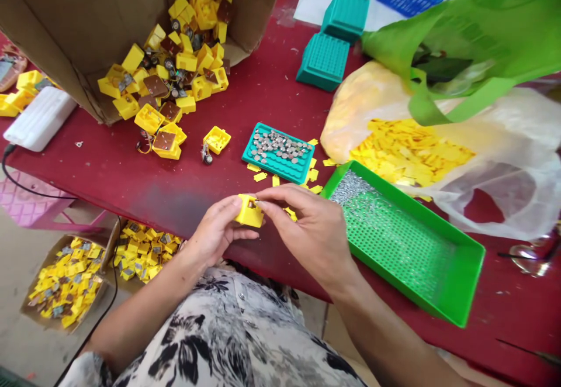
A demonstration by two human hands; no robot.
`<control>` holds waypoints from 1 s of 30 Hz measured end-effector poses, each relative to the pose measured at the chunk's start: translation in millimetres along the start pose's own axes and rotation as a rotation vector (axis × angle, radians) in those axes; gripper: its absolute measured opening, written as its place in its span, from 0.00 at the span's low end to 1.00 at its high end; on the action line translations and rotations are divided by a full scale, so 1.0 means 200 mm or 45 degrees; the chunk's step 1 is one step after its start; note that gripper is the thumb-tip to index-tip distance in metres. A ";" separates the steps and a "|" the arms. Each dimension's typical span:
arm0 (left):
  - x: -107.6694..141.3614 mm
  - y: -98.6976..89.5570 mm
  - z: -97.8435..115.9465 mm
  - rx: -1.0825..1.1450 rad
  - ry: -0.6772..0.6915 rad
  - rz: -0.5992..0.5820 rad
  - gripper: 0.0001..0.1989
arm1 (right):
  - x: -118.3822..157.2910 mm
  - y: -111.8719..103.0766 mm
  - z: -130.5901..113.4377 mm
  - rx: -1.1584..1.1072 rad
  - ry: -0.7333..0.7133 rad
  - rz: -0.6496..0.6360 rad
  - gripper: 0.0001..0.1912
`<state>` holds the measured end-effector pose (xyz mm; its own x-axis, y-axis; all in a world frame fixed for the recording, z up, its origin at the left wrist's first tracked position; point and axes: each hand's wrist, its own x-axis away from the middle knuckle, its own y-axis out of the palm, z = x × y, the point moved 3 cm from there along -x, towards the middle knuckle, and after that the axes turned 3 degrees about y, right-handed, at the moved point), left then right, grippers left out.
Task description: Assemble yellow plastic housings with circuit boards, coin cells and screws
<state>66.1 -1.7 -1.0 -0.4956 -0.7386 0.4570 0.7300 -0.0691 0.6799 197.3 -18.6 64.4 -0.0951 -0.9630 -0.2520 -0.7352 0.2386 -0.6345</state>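
A small yellow plastic housing (249, 211) sits in my left hand (217, 229), pressed between palm and fingers over the table's near edge. My right hand (307, 229) reaches across from the right, its thumb and forefinger pinching at the housing's open top. Whatever lies between those fingertips is hidden. Just beyond the hands, a teal tray (276, 153) holds several small silver discs, and loose yellow chips lie around it. A green perforated tray (407, 241) stands close to my right hand, with silver parts at its far corner.
A cardboard box (56, 24) spills yellow housings and brown pieces onto the red table (109, 170). A plastic bag (412, 153) of yellow chips lies at right, under a green bag (460, 42). Two teal blocks (333, 42) stand behind. A box lid (65, 282) of yellow parts sits below left.
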 end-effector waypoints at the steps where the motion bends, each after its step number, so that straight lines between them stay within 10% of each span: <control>1: 0.00 0.00 0.00 -0.003 0.014 -0.008 0.14 | 0.00 0.01 0.00 -0.018 0.062 -0.015 0.05; 7: 0.00 0.00 0.00 -0.051 0.042 -0.072 0.16 | -0.03 0.04 0.03 -0.091 0.289 -0.114 0.02; 12: 0.00 -0.01 0.02 0.104 -0.080 -0.139 0.14 | -0.06 -0.01 0.12 -0.335 0.312 0.115 0.05; 16: -0.01 -0.01 0.02 0.209 -0.232 -0.189 0.18 | -0.12 -0.06 0.24 0.025 0.222 0.337 0.03; 30: -0.05 -0.07 0.11 0.175 -0.061 -0.021 0.16 | -0.30 0.15 0.38 0.629 0.041 0.087 0.11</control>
<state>50.6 20.5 -2.3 -0.5312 -0.7049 0.4701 0.6520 0.0143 0.7581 232.4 56.1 5.6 -0.1581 -0.9447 -0.2874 -0.3212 0.3245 -0.8897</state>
